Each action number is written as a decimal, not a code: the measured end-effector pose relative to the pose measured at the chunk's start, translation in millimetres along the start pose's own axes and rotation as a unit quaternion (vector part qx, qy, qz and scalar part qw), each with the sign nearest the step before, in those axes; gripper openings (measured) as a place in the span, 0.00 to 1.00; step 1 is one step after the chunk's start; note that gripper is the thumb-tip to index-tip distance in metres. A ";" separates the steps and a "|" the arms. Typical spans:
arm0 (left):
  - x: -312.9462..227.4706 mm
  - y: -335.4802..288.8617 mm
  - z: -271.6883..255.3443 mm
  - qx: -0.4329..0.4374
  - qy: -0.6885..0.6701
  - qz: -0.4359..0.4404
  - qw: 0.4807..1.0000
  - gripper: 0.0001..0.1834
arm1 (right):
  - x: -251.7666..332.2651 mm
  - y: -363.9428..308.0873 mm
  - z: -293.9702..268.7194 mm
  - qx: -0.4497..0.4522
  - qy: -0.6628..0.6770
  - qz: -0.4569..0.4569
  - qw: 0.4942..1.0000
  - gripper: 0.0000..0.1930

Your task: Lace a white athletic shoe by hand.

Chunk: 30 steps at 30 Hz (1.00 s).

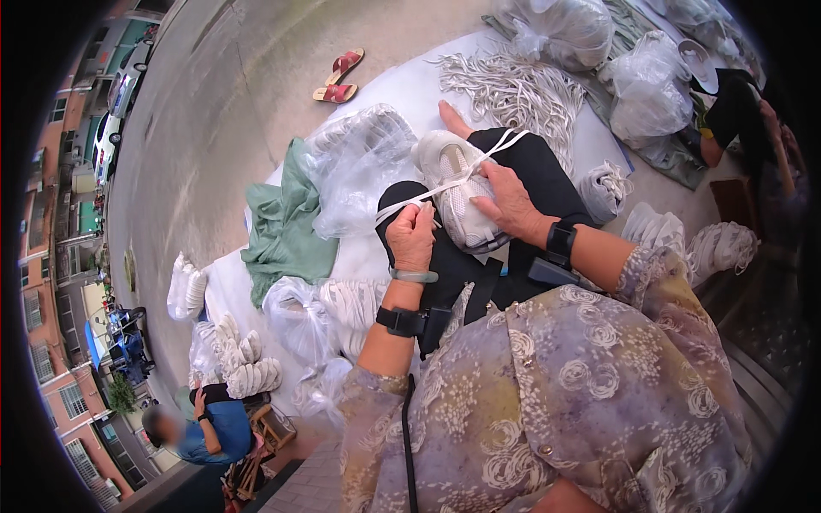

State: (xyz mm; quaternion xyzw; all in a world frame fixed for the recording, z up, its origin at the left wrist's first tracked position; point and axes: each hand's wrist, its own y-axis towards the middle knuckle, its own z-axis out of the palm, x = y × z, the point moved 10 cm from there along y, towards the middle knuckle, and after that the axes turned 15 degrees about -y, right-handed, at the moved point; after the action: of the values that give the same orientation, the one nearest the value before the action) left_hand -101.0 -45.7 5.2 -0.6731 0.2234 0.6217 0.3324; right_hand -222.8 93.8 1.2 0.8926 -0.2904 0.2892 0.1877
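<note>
A white sneaker [457, 209] lies across my lap, its mesh upper facing up. A white shoelace [503, 147] runs across its top, with one loose end past the right side and the other stretched to the left. Pinched in my left hand [411, 235] is the left stretch of the lace, just beside the shoe. My right hand [513, 205] grips the sneaker from the right, thumb and fingers pressed on its upper near the lace crossing. The fingertips of the right hand partly cover the lacing, so whether they also pinch the lace is hard to see.
A pile of loose white laces [522, 94] lies on the white sheet [410, 85]. Around me are clear plastic bags [363, 184], green cloth [286, 227], bundled white shoes [355, 308] and red sandals [340, 77]. A person in blue [218, 423] sits at lower left; another person [753, 128] sits at right.
</note>
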 end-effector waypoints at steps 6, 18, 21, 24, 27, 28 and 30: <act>17.4 -14.2 -4.7 -0.038 -0.162 -0.114 0.979 0.08 | -2.0 3.0 12.5 0.018 -0.016 0.010 1.000 0.29; 30.9 -1.8 11.3 0.006 -0.204 -0.134 0.970 0.04 | 49.9 10.6 -37.6 -0.066 -0.104 -0.154 0.980 0.09; 32.1 -0.9 18.4 0.031 -0.164 -0.125 0.978 0.03 | 70.8 6.0 -19.8 0.015 -0.155 -0.240 0.958 0.09; 30.8 2.7 17.9 0.029 -0.154 -0.107 0.982 0.02 | 79.1 6.8 -11.6 0.027 -0.219 -0.260 0.940 0.11; 29.2 8.2 12.6 0.009 -0.168 -0.085 0.982 0.02 | 81.0 10.3 -5.6 0.039 -0.272 -0.257 0.927 0.18; 26.9 11.6 10.6 0.000 -0.170 -0.067 0.983 0.03 | 78.6 12.4 -2.3 0.054 -0.293 -0.248 0.922 0.22; 26.4 18.4 9.5 -0.007 -0.136 -0.053 0.989 0.03 | 77.0 14.2 0.0 0.068 -0.298 -0.242 0.921 0.23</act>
State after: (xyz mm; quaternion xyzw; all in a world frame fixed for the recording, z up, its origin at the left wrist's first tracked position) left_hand -117.4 -48.3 -24.0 -0.5955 0.1358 0.6907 0.3872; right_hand -180.6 51.5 51.8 0.9912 -0.0876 -0.0250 0.0961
